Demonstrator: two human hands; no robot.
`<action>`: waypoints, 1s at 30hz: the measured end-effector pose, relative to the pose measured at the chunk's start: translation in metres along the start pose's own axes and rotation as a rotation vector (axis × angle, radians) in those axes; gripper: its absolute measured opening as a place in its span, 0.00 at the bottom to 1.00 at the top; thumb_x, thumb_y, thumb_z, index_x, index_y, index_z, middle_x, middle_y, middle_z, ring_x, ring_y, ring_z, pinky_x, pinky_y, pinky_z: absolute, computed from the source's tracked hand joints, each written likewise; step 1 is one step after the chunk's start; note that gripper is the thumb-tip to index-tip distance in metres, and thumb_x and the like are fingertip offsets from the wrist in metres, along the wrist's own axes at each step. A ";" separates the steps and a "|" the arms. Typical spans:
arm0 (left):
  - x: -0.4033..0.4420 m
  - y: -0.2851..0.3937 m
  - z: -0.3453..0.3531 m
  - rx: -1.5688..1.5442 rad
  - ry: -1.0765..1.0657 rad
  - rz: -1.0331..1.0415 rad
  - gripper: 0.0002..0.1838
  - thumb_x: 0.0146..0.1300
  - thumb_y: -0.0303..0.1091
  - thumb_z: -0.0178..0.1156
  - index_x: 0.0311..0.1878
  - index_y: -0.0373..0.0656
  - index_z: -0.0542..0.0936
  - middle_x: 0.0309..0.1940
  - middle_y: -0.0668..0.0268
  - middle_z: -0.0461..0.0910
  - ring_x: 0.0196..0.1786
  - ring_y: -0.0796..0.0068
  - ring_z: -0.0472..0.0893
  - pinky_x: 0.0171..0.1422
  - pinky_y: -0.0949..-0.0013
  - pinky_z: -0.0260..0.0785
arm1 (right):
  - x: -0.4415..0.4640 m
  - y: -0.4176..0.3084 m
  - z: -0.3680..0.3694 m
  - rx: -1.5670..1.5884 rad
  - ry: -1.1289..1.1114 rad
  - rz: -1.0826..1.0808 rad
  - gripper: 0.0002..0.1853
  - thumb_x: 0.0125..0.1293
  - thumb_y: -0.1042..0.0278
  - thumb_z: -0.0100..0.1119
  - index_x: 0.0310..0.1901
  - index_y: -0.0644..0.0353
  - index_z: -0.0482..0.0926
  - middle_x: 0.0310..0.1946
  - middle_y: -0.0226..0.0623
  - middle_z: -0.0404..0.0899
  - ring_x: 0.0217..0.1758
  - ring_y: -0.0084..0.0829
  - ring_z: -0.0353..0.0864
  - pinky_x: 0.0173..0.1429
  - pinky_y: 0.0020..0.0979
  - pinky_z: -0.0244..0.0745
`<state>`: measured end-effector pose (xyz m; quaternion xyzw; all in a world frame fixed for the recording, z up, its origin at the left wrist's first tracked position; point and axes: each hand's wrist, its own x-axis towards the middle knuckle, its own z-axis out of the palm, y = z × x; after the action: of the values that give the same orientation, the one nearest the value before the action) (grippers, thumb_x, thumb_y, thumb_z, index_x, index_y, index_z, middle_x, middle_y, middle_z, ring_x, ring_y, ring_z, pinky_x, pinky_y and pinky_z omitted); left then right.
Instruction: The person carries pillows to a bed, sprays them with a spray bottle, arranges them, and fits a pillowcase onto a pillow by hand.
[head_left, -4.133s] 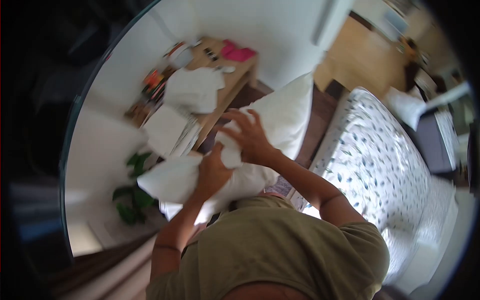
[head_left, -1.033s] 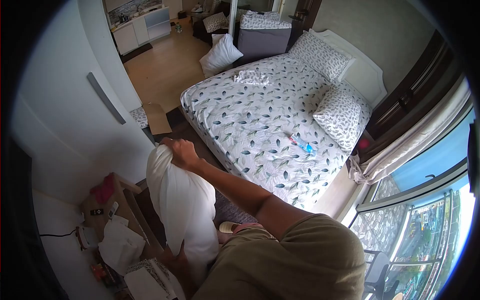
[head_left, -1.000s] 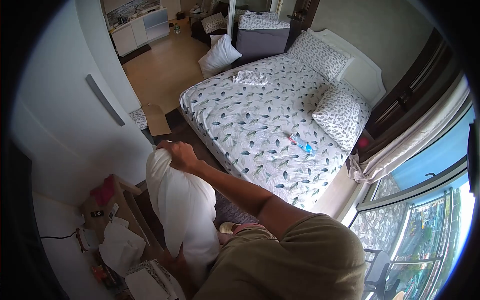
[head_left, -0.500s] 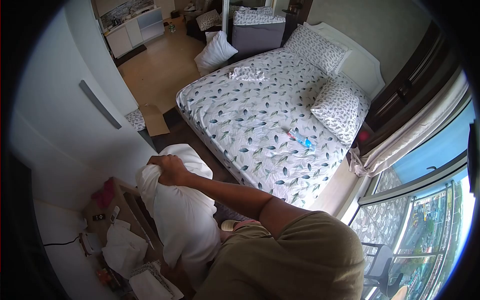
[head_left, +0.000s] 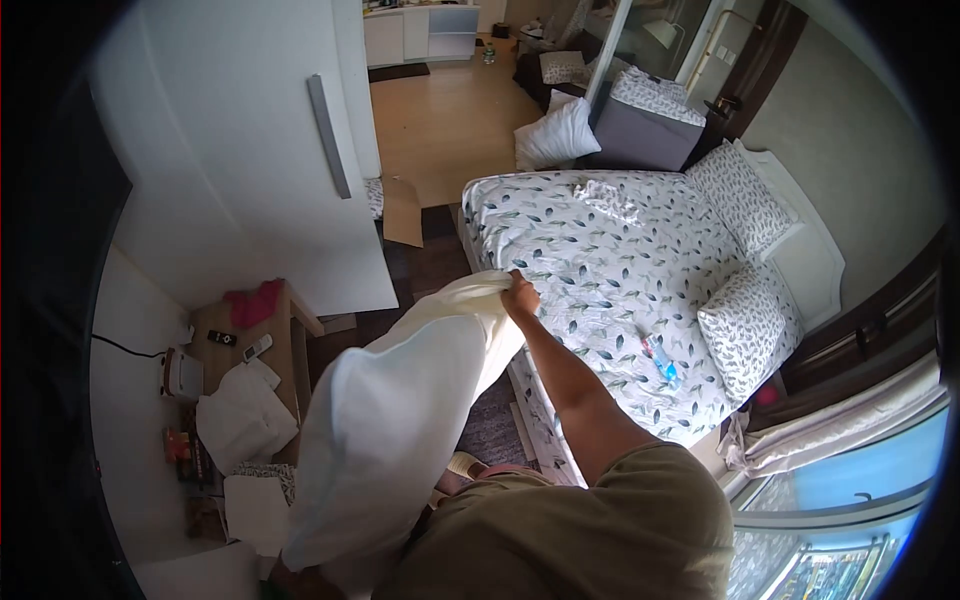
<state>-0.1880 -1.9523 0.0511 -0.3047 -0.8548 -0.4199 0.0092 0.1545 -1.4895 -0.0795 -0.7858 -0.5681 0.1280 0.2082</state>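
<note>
A white pillow (head_left: 385, 420) with pale blue piping hangs in front of my body, stretched at a slant. My right hand (head_left: 520, 296) is closed around the gathered, cream-looking cloth at its upper end, above the near corner of the bed. Low in the view, in shade, part of my left hand (head_left: 290, 580) grips the pillow's bottom corner; most of its fingers are hidden. The bed (head_left: 575, 290), in a leaf-print sheet, lies just beyond my right hand.
Two patterned pillows (head_left: 745, 330) and a blue-and-red packet (head_left: 660, 362) lie on the bed, with crumpled cloth (head_left: 607, 202) towards its far edge. On the left, a wooden desk (head_left: 240, 345) holds remotes and white cloth. A tall white cabinet door (head_left: 255, 190) stands behind it.
My right hand has moved right and out towards the bed, drawing the pillow's upper end along and stretching it. The camera has turned left. My left hand now shows at the bottom.
</note>
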 end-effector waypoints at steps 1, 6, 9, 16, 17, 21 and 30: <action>0.004 -0.014 -0.011 0.011 0.098 -0.026 0.16 0.44 0.28 0.63 0.38 0.30 0.79 0.31 0.53 0.80 0.35 0.61 0.80 0.44 0.63 0.70 | 0.003 0.018 0.004 -0.052 -0.068 -0.016 0.20 0.50 0.68 0.55 0.49 0.46 0.73 0.38 0.45 0.81 0.44 0.46 0.80 0.47 0.45 0.74; 0.012 -0.060 -0.033 -0.042 0.274 -0.109 0.16 0.44 0.27 0.62 0.38 0.30 0.78 0.27 0.59 0.79 0.33 0.64 0.78 0.44 0.65 0.70 | -0.004 0.059 0.025 -0.142 -0.218 0.088 0.22 0.50 0.66 0.56 0.50 0.49 0.72 0.44 0.45 0.79 0.50 0.44 0.78 0.52 0.43 0.72; -0.004 -0.091 -0.015 -0.163 0.036 -0.095 0.15 0.44 0.26 0.61 0.38 0.30 0.78 0.25 0.62 0.79 0.32 0.66 0.77 0.44 0.66 0.69 | -0.017 0.056 0.049 -0.051 -0.231 0.172 0.23 0.49 0.67 0.55 0.51 0.52 0.71 0.46 0.47 0.78 0.52 0.45 0.77 0.54 0.42 0.71; -0.045 -0.138 0.128 0.025 -0.430 0.147 0.22 0.35 0.28 0.68 0.39 0.35 0.79 0.37 0.51 0.80 0.42 0.53 0.79 0.48 0.60 0.70 | 0.045 0.100 0.204 0.243 -0.312 -0.409 0.31 0.42 0.65 0.62 0.51 0.67 0.70 0.42 0.45 0.78 0.45 0.39 0.77 0.51 0.38 0.70; -0.050 -0.153 0.149 -0.060 -0.431 0.155 0.18 0.39 0.30 0.66 0.38 0.38 0.80 0.35 0.56 0.80 0.39 0.55 0.79 0.42 0.61 0.71 | 0.024 0.041 0.161 0.746 -0.574 -0.013 0.26 0.40 0.72 0.63 0.45 0.66 0.72 0.35 0.38 0.78 0.36 0.33 0.75 0.44 0.34 0.70; -0.079 -0.206 0.216 0.036 -0.476 -0.062 0.07 0.48 0.32 0.57 0.32 0.47 0.81 0.26 0.61 0.75 0.35 0.56 0.78 0.38 0.57 0.68 | -0.025 -0.082 0.125 0.870 -0.726 -0.119 0.23 0.43 0.78 0.60 0.46 0.65 0.73 0.37 0.36 0.78 0.40 0.32 0.76 0.46 0.30 0.71; -0.167 -0.314 0.311 0.245 -0.845 -0.239 0.24 0.48 0.31 0.57 0.53 0.57 0.77 0.37 0.62 0.74 0.44 0.59 0.75 0.48 0.61 0.69 | -0.124 -0.311 0.139 1.278 -1.140 0.020 0.20 0.57 0.76 0.56 0.52 0.67 0.69 0.51 0.43 0.72 0.56 0.38 0.70 0.60 0.41 0.68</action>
<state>-0.1429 -1.9580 -0.4190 -0.3452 -0.8562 -0.1526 -0.3529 -0.2078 -1.4980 -0.0595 -0.3383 -0.3978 0.8011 0.2925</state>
